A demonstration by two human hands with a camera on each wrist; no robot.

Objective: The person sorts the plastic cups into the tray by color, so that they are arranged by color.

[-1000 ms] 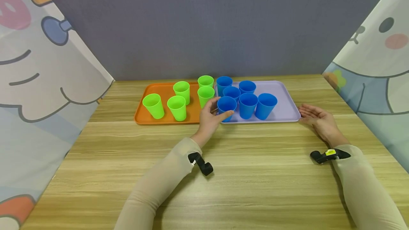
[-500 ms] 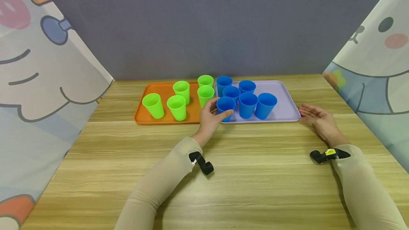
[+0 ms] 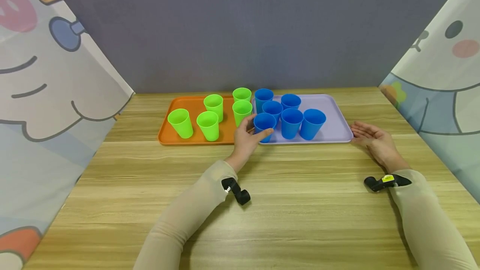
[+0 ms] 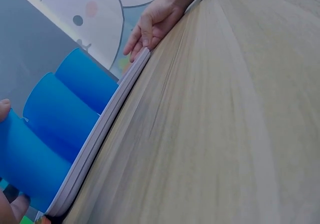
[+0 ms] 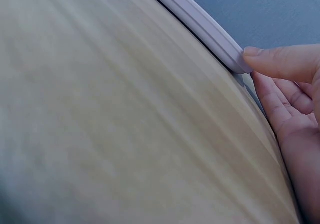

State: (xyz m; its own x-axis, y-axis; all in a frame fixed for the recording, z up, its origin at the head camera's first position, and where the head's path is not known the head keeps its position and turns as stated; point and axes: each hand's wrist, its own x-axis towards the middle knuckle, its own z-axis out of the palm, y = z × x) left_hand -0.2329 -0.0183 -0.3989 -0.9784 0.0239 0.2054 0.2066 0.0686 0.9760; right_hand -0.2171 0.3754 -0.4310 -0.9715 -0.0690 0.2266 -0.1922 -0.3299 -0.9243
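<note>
My left hand [image 3: 245,138] grips a blue cup [image 3: 265,122] at the front left corner of the lilac tray [image 3: 333,130], thumb on the near side and fingers round the left. In the left wrist view this blue cup [image 4: 30,159] stands just inside the tray's rim, beside two more. Several other blue cups [image 3: 291,124] stand upright behind it and to its right. At the tray's front right corner is my right hand [image 3: 376,143], fingers extended; in the right wrist view the thumb [image 5: 280,61] touches the rim [image 5: 210,31].
An orange tray [image 3: 195,143] adjoins the lilac one on the left, carrying several upright green cups [image 3: 208,127]. One green cup [image 3: 241,111] stands close behind my left fingers. A grey panel [image 3: 240,32] rises behind the wooden table [image 3: 292,211]; printed cloths [image 3: 56,95] flank both sides.
The blue cup in my left hand has shifted slightly left, away from the neighbouring blue cup. The right hand stays at the tray corner.
</note>
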